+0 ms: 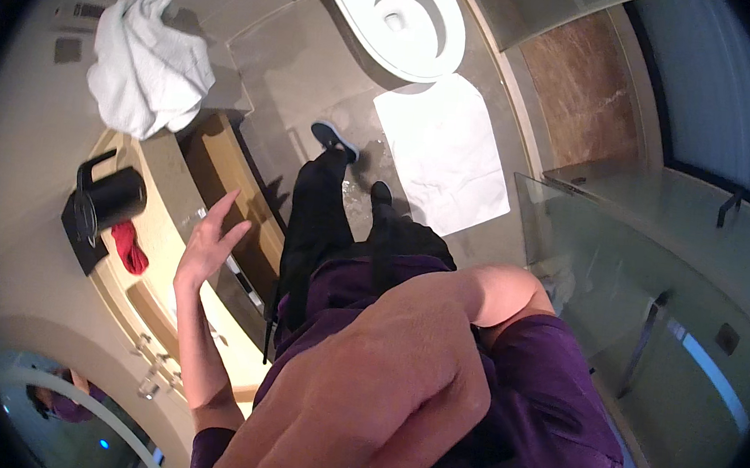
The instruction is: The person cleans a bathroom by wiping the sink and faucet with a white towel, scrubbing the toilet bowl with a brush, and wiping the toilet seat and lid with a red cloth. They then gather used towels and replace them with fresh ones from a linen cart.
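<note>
My left hand [209, 241] is raised over the edge of the vanity counter, its thumb and fingers apart and nothing between them. Close to the camera, my right hand [361, 393] fills the lower middle of the view with its back showing; its fingertips are hidden. On the counter [168, 229] a black electric kettle [117, 197] stands on its dark base, with a bundled red cloth [128, 247] beside it. A crumpled white towel [149, 67] lies at the counter's far end. Below the counter is a wooden shelf or drawer [233, 175].
A white toilet [407, 23] with its lid raised is at the top. A white bath mat [449, 153] lies on the tiled floor in front of it. On the right is a glass shower panel [638, 284] with a metal handle [643, 344]. A tap [151, 381] and a round mirror are lower left.
</note>
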Action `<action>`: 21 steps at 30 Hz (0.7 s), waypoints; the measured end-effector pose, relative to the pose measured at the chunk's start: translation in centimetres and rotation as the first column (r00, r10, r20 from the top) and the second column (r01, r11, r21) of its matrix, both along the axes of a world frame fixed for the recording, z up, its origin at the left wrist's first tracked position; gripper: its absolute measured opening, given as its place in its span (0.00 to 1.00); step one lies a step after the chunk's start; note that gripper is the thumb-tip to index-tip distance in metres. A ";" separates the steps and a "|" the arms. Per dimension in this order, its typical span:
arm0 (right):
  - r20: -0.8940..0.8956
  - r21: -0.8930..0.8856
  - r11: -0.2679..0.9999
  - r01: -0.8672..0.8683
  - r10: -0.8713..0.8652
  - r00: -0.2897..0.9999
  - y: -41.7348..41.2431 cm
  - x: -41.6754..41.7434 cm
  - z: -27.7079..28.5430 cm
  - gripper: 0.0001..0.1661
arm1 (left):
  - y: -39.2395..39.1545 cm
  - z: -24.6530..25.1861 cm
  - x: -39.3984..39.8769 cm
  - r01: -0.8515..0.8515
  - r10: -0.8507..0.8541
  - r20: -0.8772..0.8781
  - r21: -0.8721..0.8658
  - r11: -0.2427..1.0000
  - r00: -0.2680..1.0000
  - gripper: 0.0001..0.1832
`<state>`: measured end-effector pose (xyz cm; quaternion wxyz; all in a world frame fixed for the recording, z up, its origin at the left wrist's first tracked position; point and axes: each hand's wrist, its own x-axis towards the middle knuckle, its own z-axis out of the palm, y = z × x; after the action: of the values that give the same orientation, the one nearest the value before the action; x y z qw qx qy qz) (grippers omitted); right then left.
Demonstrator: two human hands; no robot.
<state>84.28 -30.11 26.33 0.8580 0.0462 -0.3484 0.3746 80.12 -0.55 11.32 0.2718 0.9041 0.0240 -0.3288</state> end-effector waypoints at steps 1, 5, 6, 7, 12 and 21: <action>-0.025 0.032 0.999 0.012 -0.011 1.000 0.2 0.7 0.4 0.27 | -1.1 -0.6 2.9 0.072 -0.071 0.037 -0.033 0.997 0.997 0.33; -0.136 0.130 0.991 0.039 -0.021 0.991 0.7 6.1 -0.6 0.28 | -3.5 -3.1 14.1 0.270 -0.254 0.168 -0.076 0.960 0.952 0.33; -0.154 0.141 0.989 0.044 -0.023 0.988 0.9 7.6 -1.0 0.28 | -4.0 -3.8 17.0 0.310 -0.287 0.226 -0.074 0.948 0.931 0.34; -0.174 0.146 0.988 0.056 -0.030 0.984 1.0 9.3 -1.2 0.28 | -5.3 -3.4 20.1 0.297 -0.275 0.222 -0.073 0.952 0.935 0.34; -0.243 0.093 0.985 0.146 -0.120 0.962 0.5 18.1 -1.4 0.27 | -8.6 -6.4 36.4 -0.087 0.142 0.061 -0.539 0.838 0.988 0.32; 0.127 -0.227 0.680 0.698 -0.690 0.713 1.1 30.3 -8.2 0.19 | -13.9 -5.1 63.2 0.215 0.167 0.782 -0.359 0.908 0.600 0.28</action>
<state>114.58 -29.00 18.17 0.9286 -0.2070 -0.3011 0.0645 143.29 -14.44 6.25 0.4356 0.8745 -0.1832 0.1095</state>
